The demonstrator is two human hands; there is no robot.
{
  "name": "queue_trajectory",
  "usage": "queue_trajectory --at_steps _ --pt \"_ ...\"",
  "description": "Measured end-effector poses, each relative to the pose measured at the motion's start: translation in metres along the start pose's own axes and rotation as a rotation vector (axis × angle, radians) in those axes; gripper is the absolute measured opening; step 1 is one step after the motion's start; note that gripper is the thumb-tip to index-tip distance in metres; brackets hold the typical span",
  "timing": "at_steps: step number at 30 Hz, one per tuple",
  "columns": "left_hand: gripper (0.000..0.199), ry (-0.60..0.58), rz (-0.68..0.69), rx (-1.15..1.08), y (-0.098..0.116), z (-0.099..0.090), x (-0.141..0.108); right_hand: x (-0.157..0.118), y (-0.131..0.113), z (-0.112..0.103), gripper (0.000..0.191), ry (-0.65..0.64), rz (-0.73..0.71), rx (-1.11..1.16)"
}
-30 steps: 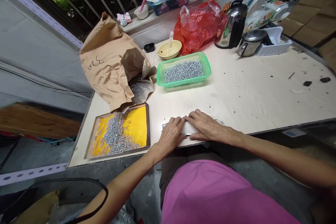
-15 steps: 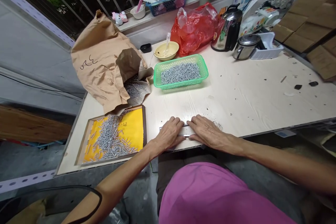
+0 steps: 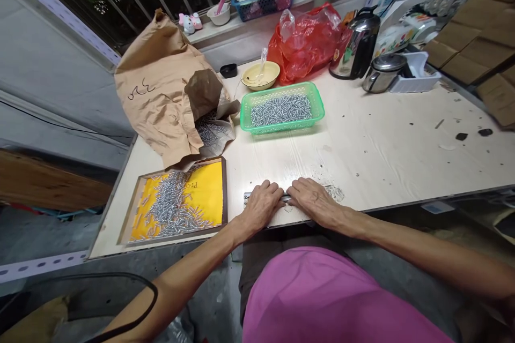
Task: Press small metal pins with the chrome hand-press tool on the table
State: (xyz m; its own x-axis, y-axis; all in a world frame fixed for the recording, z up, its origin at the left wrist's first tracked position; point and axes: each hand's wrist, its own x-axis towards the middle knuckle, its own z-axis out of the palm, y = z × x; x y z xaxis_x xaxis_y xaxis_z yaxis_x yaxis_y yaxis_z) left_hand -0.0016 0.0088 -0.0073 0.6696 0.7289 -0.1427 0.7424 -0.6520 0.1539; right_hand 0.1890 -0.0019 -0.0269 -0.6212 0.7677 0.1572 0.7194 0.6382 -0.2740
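A slim metal rail (image 3: 286,198), much like a drawer slide, lies along the table's front edge, mostly covered by both hands. My left hand (image 3: 263,201) is closed over its left part, with the rail's end showing beyond the knuckles. Over the right part, my right hand (image 3: 311,198) has its fingers curled down on the rail. The two hands almost meet at the thumbs. Left of them sits a shallow tray (image 3: 224,193) with a yellow bottom and a heap of small silver pins (image 3: 171,203). A green plastic basket (image 3: 281,129) of similar pins stands behind the hands.
An open brown paper bag (image 3: 161,102) with pins at its mouth leans behind the tray. Farther back are a yellowish bowl (image 3: 271,76), a red plastic bag (image 3: 301,48), a steel kettle (image 3: 358,45) and a lidded metal pot (image 3: 382,72). Dark scraps (image 3: 461,136) lie at the right.
Two metal strips that showed with a gap between them under my hands now appear as one narrow rail. Both hands have stayed at the front edge, and the view has shifted slightly.
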Motion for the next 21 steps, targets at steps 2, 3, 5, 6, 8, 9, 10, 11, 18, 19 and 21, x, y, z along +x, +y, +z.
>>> queue_trajectory --at_steps 2,3,5,6,8,9,10,11,18,19,21 --pt "0.029 0.069 -0.036 -0.035 0.002 0.002 -0.004 0.0 0.005 -0.006 0.02 -0.009 0.006 0.045" --pt "0.036 0.118 -0.054 -0.06 0.004 0.005 -0.008 0.0 0.009 -0.008 0.031 -0.019 0.0 0.072" --pt "0.039 0.225 -0.07 -0.111 0.012 0.013 -0.016 0.001 0.014 -0.012 0.051 -0.043 -0.017 0.112" --pt "0.037 0.271 -0.067 -0.131 0.017 0.017 -0.02 0.002 0.017 -0.013 0.054 -0.052 -0.02 0.122" --pt "0.034 0.338 -0.06 -0.163 0.028 0.026 -0.028 0.003 0.02 -0.014 0.051 -0.061 -0.021 0.136" --pt "0.035 0.361 -0.062 -0.18 0.034 0.03 -0.03 0.004 0.021 -0.014 0.047 -0.06 -0.018 0.142" --pt "0.035 0.377 -0.072 -0.2 0.04 0.033 -0.032 0.005 0.022 -0.014 0.041 -0.058 -0.016 0.146" --pt "0.035 0.388 -0.088 -0.223 0.045 0.035 -0.033 0.006 0.023 -0.014 0.037 -0.054 -0.015 0.15" --pt "0.035 0.4 -0.096 -0.315 0.06 0.044 -0.035 0.026 0.023 -0.005 0.018 0.005 -0.018 0.069" --pt "0.034 0.399 -0.092 -0.322 0.061 0.046 -0.036 0.03 0.025 -0.003 0.017 0.001 -0.025 0.033" --pt "0.032 0.402 -0.086 -0.34 0.062 0.048 -0.038 0.039 0.032 -0.001 0.019 -0.006 -0.037 -0.028"
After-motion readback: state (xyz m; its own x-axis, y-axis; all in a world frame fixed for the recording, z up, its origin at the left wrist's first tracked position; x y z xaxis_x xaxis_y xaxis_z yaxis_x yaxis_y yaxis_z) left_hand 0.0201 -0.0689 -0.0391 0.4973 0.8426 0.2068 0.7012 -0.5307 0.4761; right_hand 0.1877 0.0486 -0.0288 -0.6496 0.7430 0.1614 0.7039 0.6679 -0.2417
